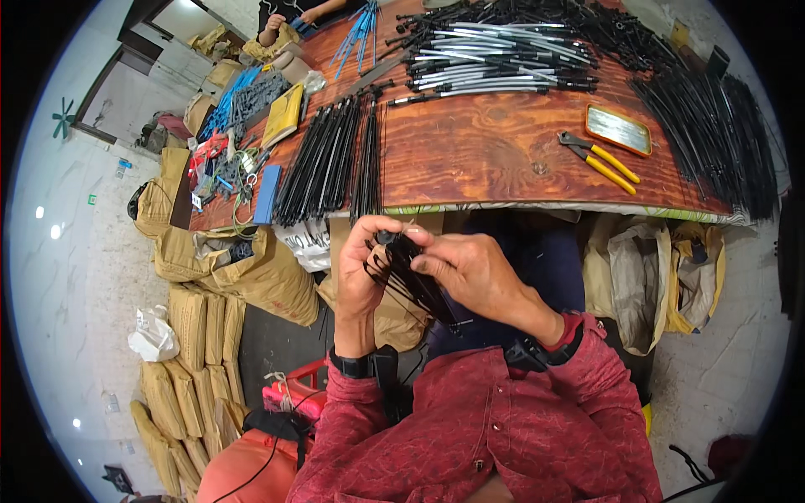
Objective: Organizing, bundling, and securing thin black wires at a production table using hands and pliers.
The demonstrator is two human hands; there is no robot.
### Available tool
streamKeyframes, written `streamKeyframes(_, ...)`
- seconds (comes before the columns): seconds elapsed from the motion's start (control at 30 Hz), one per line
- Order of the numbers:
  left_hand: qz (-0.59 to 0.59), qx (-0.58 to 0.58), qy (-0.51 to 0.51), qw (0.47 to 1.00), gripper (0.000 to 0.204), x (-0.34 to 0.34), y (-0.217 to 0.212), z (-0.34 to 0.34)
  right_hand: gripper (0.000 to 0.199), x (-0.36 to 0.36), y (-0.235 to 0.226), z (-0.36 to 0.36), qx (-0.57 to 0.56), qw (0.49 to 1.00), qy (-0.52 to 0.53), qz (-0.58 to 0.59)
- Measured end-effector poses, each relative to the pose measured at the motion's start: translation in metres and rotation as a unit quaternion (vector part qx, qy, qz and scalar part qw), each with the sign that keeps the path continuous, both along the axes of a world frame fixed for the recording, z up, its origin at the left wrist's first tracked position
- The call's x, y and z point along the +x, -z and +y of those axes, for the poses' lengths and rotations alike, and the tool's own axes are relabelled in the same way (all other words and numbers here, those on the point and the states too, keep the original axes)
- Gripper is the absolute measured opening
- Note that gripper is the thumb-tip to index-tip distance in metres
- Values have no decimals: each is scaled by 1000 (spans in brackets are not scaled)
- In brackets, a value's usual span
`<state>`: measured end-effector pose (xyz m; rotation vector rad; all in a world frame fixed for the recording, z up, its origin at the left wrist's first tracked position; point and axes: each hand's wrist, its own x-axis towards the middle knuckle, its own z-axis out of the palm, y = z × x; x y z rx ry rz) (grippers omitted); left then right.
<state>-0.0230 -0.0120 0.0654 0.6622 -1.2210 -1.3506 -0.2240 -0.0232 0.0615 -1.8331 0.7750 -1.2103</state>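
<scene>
In front of my chest, just off the table's near edge, both hands meet at one end of a bundle of thin black rods [426, 289]. My left hand [360, 267] is closed around the dark top end of the bundle. From the other side, my right hand [476, 267] pinches the same end between thumb and fingers. The rods slant down to the right, toward my lap. What the fingertips press on is partly hidden. On the table beyond my hands lie bundles of similar black rods [319, 159].
On the wooden table [478, 159] lie silver rods with black ends [503, 59], yellow-handled cutting pliers [599, 162], a shallow tin [619, 130], a blue block [267, 194] and more black rods [713, 134]. Sacks [268, 272] stand below. Another person's hand [272, 27] shows at far left.
</scene>
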Motion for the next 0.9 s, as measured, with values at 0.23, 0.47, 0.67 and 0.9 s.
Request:
streamKeyframes(0.23,36,-11,6,999,21,-25,-1,-10,34,-8,-4,9,-59,996,50,48)
streamKeyframes(0.47,67,-18,12,998,23,-30,1,-17,35,-9,-13,7,14,998,62,30)
streamKeyframes(0.67,65,-25,64,996,34,-15,20,-8,27,-2,5,10,-27,999,-4,31)
streamKeyframes(0.9,26,40,65,997,49,-1,7,-2,27,2,-2,6,-13,991,-16,136)
